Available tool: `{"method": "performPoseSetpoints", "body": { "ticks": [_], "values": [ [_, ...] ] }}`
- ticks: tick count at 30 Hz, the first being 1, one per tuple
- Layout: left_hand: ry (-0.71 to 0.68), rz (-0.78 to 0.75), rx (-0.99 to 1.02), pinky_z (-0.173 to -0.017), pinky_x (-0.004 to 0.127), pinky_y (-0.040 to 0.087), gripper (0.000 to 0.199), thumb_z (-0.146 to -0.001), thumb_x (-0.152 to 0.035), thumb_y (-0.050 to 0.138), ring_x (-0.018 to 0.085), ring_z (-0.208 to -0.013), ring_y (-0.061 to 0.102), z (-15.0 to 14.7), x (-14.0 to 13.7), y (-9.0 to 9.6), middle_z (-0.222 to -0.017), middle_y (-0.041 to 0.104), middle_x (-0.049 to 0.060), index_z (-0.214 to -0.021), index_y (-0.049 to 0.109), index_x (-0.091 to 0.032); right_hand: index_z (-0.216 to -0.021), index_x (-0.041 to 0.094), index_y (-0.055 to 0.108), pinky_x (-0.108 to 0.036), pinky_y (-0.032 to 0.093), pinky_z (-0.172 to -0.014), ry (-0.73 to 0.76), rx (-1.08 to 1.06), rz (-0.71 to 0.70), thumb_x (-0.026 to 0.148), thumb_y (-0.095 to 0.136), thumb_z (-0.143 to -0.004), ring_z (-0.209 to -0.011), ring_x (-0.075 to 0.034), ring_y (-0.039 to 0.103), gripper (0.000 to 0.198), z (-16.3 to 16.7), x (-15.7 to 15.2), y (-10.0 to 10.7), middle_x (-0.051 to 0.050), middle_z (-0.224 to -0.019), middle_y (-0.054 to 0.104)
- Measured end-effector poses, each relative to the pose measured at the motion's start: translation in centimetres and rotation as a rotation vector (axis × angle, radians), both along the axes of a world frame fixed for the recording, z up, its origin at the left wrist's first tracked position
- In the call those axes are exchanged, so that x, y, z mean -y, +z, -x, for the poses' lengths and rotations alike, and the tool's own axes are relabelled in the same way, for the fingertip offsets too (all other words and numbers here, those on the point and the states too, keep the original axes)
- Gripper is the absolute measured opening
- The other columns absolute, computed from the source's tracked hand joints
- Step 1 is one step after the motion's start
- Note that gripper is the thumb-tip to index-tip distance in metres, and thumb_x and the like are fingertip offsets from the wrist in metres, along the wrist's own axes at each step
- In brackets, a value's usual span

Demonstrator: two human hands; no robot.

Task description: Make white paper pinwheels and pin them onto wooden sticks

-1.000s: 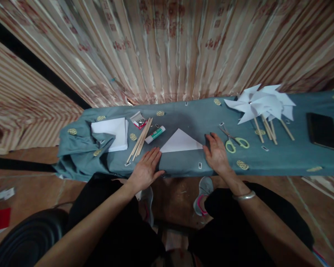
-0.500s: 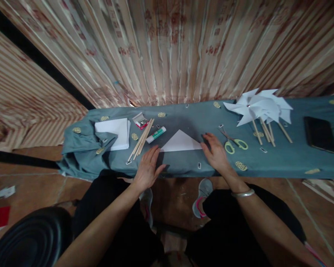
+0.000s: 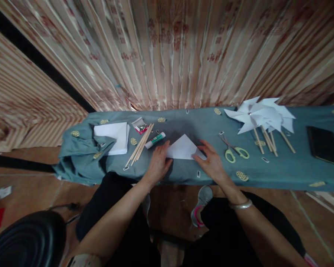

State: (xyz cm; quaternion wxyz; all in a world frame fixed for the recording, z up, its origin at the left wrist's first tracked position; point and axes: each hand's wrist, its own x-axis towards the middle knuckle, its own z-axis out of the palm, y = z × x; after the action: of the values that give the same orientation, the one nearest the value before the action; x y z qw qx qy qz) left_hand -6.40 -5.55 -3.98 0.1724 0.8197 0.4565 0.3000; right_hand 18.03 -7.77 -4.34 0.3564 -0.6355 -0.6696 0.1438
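A white sheet of paper folded into a triangle [image 3: 182, 149] lies on the cloth between my hands, its point facing away from me. My left hand [image 3: 158, 163] has the triangle's left corner between thumb and fingers. At the right corner, my right hand [image 3: 210, 159] lays its thumb over the paper while the fingers curve behind it. A green and white glue stick [image 3: 155, 140] rests just beyond my left hand. Scissors with light green handles [image 3: 233, 149] lie to the right of my right hand, their blades pointing away.
Left on the blue-green cloth [image 3: 183, 177] are wooden sticks [image 3: 140, 145], an opened small box of metal pieces [image 3: 140, 126] and stacked white paper [image 3: 119, 148]. Paper pinwheels on sticks [image 3: 263, 115] and a dark phone [image 3: 324, 144] lie right. A pleated curtain [image 3: 167, 55] hangs behind.
Both hands have come closer together around the folded paper. My right thumb has moved onto the sheet, and my left hand has closed in on its left corner.
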Motion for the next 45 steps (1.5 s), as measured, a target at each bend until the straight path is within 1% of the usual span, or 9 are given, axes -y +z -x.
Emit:
{"method": "performPoseSetpoints", "body": {
  "ticks": [5,13,19,26,31,36,40,43,45],
  "values": [
    [-0.025,-0.056,0.096,-0.102,0.049,0.048,0.081,-0.085,-0.014,0.062,0.027,-0.112,0.06,-1.1,-0.8,1.4,-0.125,0.064,0.013,-0.155,0.02,-0.017,-0.086,0.022,0.067,-0.051,0.05,-0.103,-0.045,0.01,-0.139,0.036,0.058,-0.09,-0.121,-0.03,0.064,0.018,-0.5,0.3,1.5,-0.014,-0.131,0.067],
    [-0.138,-0.191,0.005,-0.109,0.051,0.039,0.072,-0.089,-0.018,0.06,0.027,-0.121,0.056,-3.5,-0.6,4.1,-0.131,0.064,0.013,-0.153,0.029,-0.017,-0.082,0.018,0.065,-0.04,0.056,-0.085,-0.013,0.419,-0.313,0.017,0.053,-0.09,-0.095,-0.027,0.069,0.014,1.6,2.1,3.1,-0.017,-0.117,0.073],
    [-0.246,-0.275,-0.15,-0.104,0.047,0.04,0.023,-0.09,-0.012,0.058,0.024,-0.102,0.06,-3.6,-0.2,4.2,-0.097,0.074,0.005,-0.107,0.071,-0.021,-0.097,0.014,0.073,-0.037,0.055,-0.08,0.118,0.283,-0.081,0.034,0.055,-0.094,-0.089,-0.027,0.07,0.027,1.4,2.7,3.5,-0.015,-0.098,0.076],
    [-0.219,-0.202,-0.217,-0.11,0.052,0.038,0.031,-0.081,-0.002,0.058,0.023,-0.101,0.062,-2.5,-0.6,4.1,-0.097,0.077,0.002,-0.095,0.075,-0.025,-0.094,0.017,0.081,-0.027,0.047,-0.051,0.088,-0.414,0.436,0.064,0.056,-0.085,-0.052,-0.014,0.056,0.054,-3.2,1.3,3.8,-0.002,-0.063,0.067],
    [-0.193,-0.154,-0.303,-0.117,0.065,0.028,0.039,-0.078,0.002,0.053,0.026,-0.108,0.064,-2.0,-0.5,3.4,-0.101,0.077,0.003,-0.095,0.075,-0.025,-0.093,0.02,0.082,-0.027,0.059,-0.061,0.116,-0.705,0.58,0.049,0.072,-0.075,-0.069,-0.014,0.065,0.036,-3.8,1.8,3.2,-0.004,-0.086,0.075],
    [-0.142,-0.158,-0.398,-0.117,0.074,0.02,0.036,-0.082,-0.003,0.056,0.033,-0.124,0.059,-2.0,1.1,3.3,-0.119,0.073,0.009,-0.108,0.071,-0.022,-0.096,0.023,0.08,-0.033,0.065,-0.072,0.115,-0.632,0.571,0.024,0.063,-0.079,-0.072,-0.017,0.072,0.025,-3.0,2.5,2.8,-0.002,-0.082,0.077],
    [-0.205,-0.247,-0.384,-0.116,0.079,0.012,0.032,-0.091,-0.009,0.053,0.034,-0.134,0.053,-2.8,2.3,3.2,-0.128,0.07,0.009,-0.117,0.067,-0.022,-0.104,0.02,0.077,-0.038,0.065,-0.075,0.137,-0.635,0.558,0.022,0.056,-0.082,-0.074,-0.021,0.076,0.03,-2.2,3.1,2.6,-0.005,-0.088,0.079],
    [-0.227,-0.246,-0.364,-0.117,0.077,0.012,0.025,-0.093,-0.013,0.055,0.03,-0.125,0.06,-3.5,2.3,2.9,-0.119,0.074,0.005,-0.11,0.07,-0.024,-0.113,0.019,0.074,-0.04,0.064,-0.078,0.179,-0.434,0.479,0.02,0.05,-0.085,-0.077,-0.023,0.076,0.037,-2.1,3.8,2.9,-0.006,-0.085,0.079],
    [-0.218,-0.227,-0.359,-0.118,0.075,0.016,0.021,-0.094,-0.014,0.056,0.027,-0.118,0.065,-3.8,2.2,2.7,-0.113,0.076,0.004,-0.105,0.071,-0.024,-0.12,0.018,0.071,-0.047,0.059,-0.092,0.146,-0.137,0.288,0.017,0.048,-0.086,-0.095,-0.028,0.074,0.042,-2.3,4.3,3.5,-0.01,-0.098,0.078]
  ]
}}
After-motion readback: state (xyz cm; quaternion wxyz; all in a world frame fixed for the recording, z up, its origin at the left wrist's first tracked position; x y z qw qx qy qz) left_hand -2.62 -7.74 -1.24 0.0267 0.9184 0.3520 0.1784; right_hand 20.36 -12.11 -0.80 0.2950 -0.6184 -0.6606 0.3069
